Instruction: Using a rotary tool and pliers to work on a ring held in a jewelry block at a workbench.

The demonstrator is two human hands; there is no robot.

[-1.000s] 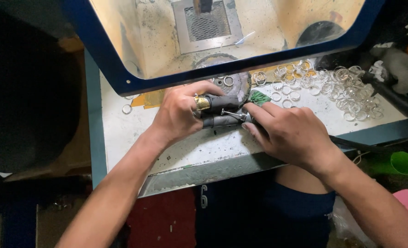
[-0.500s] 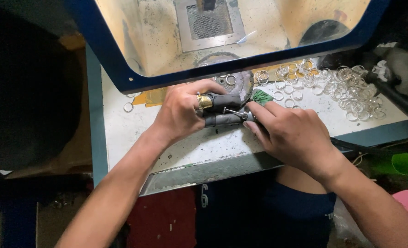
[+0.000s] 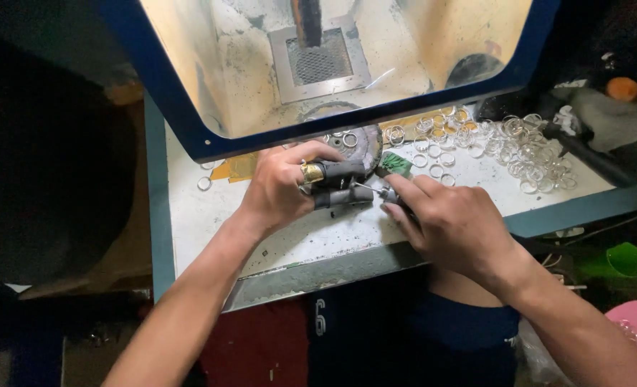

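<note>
Two hands work side by side at the front middle of a white bench (image 3: 211,215). The left hand (image 3: 279,190) is closed around one dark handpiece (image 3: 340,183) with a single brass collar (image 3: 311,173) showing between its fingers; the handpiece lies across the bench top, just in front of a round dark pad (image 3: 365,142). The right hand (image 3: 451,222) is curled shut, its fingertips pinching one thin metal tool (image 3: 372,190) whose tip meets the handpiece. Touching the right forefinger lies one small green scrap (image 3: 396,165). Many small silver rings (image 3: 519,154) lie scattered over the right half of the bench, too many and too overlapped to count; one lone ring (image 3: 204,183) sits apart at the left. One blue-framed hood (image 3: 189,122) stands behind, with one grille (image 3: 320,63) inside it. One green cup (image 3: 619,259) shows at lower right.
</note>
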